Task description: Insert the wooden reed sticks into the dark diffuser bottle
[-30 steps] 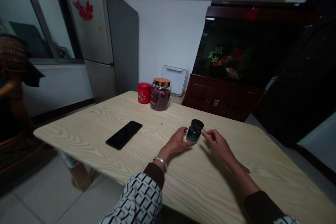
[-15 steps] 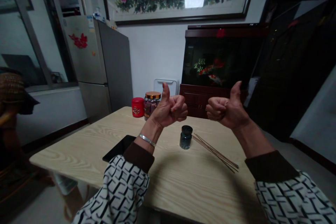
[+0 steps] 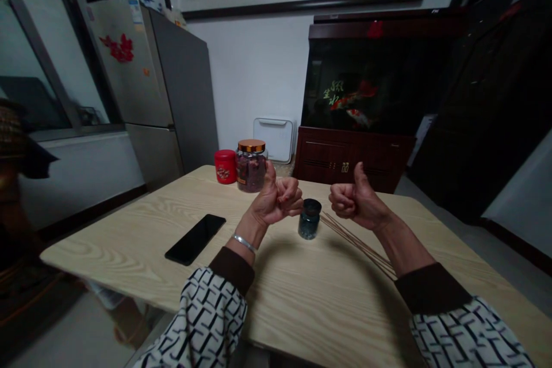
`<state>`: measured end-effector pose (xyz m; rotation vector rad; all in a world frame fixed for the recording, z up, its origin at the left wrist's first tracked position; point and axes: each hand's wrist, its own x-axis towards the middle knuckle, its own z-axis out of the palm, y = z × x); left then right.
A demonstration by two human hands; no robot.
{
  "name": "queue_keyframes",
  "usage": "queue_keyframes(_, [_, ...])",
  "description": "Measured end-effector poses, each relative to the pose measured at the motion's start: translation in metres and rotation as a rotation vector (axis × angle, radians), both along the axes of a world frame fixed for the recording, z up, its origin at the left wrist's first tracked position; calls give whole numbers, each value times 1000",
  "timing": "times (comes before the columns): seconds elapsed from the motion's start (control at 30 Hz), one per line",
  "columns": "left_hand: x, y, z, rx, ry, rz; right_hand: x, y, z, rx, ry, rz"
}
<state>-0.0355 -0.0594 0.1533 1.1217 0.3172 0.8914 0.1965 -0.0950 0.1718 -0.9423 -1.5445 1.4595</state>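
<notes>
My left hand is a fist with the thumb up, raised above the table and holding nothing. My right hand makes the same thumb-up fist a little to the right, also with nothing in it. Between and just behind them a small dark glass jar with a black lid stands upright on the light wooden table. A bundle of thin brown sticks lies on the table right of the jar, partly hidden under my right forearm.
A black phone lies flat at the left. A red tin and a copper-lidded glass jar stand at the table's far edge. Beyond are a fridge, a fish tank on a dark cabinet, and a white stool.
A second ago both hands were down at the small jar. They let it go, rose into thumbs-up fists, and have since lowered a little toward the table.
</notes>
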Motion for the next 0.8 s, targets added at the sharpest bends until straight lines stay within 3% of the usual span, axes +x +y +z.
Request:
queue_keyframes(0.1, [2,16,-29,39,3,119,-1,18,-14,144,-411,-275])
queue_keyframes(0.17, [9,25,-60,53,95,372,-6,29,-24,291,-792,-397])
queue_keyframes(0.23, [21,31,-95,125,273,520,-14,39,-33,387,-1134,-406])
queue_keyframes(0.3, [35,35,-125,240,406,511,-25,47,-37,420,-1362,-351])
queue_keyframes(0.37, [47,37,-144,358,472,503,-37,53,-37,431,-1496,-289])
queue_keyframes(0.53, [54,42,-152,491,603,545,-47,64,-26,428,-1579,-150])
queue_keyframes(0.7, [47,48,-155,528,663,558,-27,69,-17,518,-1203,231])
queue_keyframes(0.8, [47,48,-157,523,632,546,-23,68,-19,485,-1219,128])
